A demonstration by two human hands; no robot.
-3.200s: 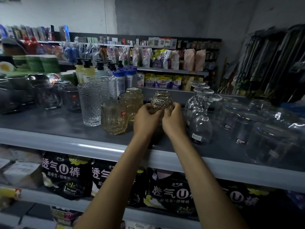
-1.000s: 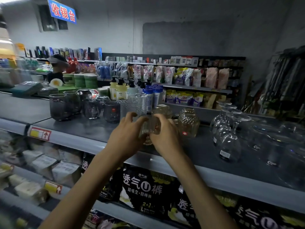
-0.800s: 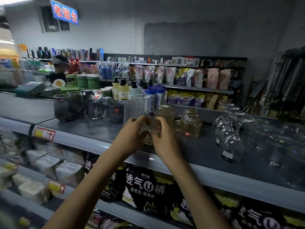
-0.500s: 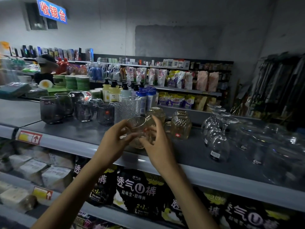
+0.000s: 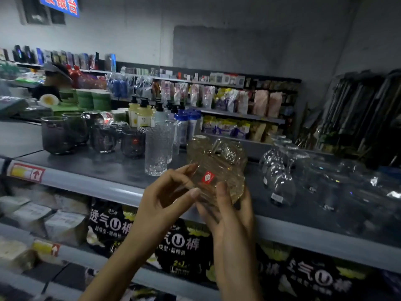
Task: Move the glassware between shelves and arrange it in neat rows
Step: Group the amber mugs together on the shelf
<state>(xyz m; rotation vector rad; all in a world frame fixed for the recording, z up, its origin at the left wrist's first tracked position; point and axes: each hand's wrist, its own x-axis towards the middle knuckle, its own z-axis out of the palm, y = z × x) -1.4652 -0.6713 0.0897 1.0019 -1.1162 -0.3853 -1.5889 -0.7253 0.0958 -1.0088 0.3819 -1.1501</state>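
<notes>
I hold an amber ribbed glass cup [image 5: 219, 172] with a red sticker, tilted, above the front edge of the dark top shelf [image 5: 93, 166]. My left hand [image 5: 167, 198] pinches its left side and my right hand [image 5: 230, 209] cups it from below. Behind it on the shelf stand other amber patterned glasses [image 5: 230, 148], partly hidden. Two tall clear textured tumblers [image 5: 157, 151] stand to the left. Smoky grey glasses [image 5: 56, 135] and small grey mugs [image 5: 132, 143] fill the shelf's left part. Upside-down wine glasses [image 5: 280, 174] stand to the right.
Large clear upturned glass bowls [image 5: 355, 192] crowd the shelf's right end. Pump bottles [image 5: 141, 114] stand behind the glassware. The lower shelf holds black packets [image 5: 184, 242] and boxed goods [image 5: 63, 227]. Another shelving unit [image 5: 217, 94] with packaged goods runs along the back wall.
Both hands lifted the amber cup off the shelf and drew it toward me, tilting it on its side. The view shifted slightly left and closer.
</notes>
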